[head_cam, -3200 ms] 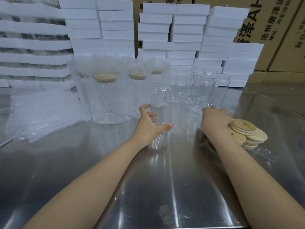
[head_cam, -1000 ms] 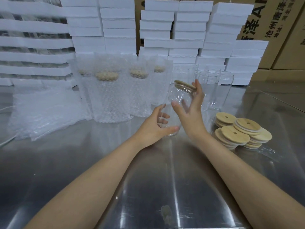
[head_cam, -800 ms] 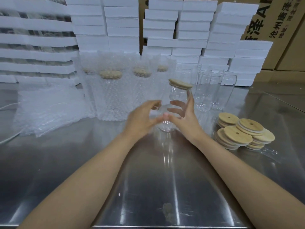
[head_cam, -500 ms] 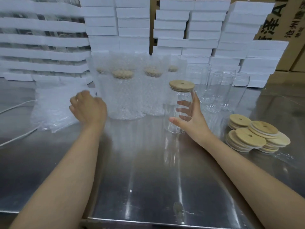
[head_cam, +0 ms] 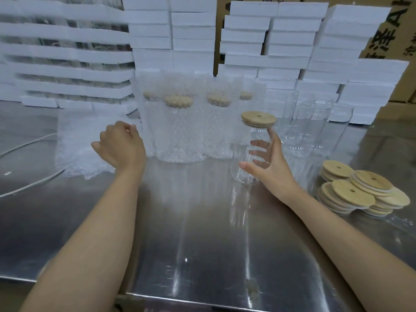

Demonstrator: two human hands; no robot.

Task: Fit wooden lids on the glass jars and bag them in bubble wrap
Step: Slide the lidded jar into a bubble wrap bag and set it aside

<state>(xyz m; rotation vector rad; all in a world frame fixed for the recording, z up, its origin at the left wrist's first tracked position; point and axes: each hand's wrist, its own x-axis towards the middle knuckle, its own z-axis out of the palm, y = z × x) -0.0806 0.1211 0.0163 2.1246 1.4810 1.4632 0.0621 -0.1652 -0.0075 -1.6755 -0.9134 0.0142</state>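
Glass jar (head_cam: 242,152) held by right hand (head_cam: 273,171), grip curled round it.

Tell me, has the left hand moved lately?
Yes. The left hand left the lidded jar and went leftward, past the wrapped jars, to the bubble wrap pile.

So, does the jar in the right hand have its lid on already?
On. The wooden lid sits flat over the mouth of the glass jar that the right hand holds.

Packing warehouse, stacked white foam blocks (head_cam: 193,30) at twelve o'clock, brown printed cardboard cartons (head_cam: 396,25) at one o'clock, steel worktable (head_cam: 202,244).
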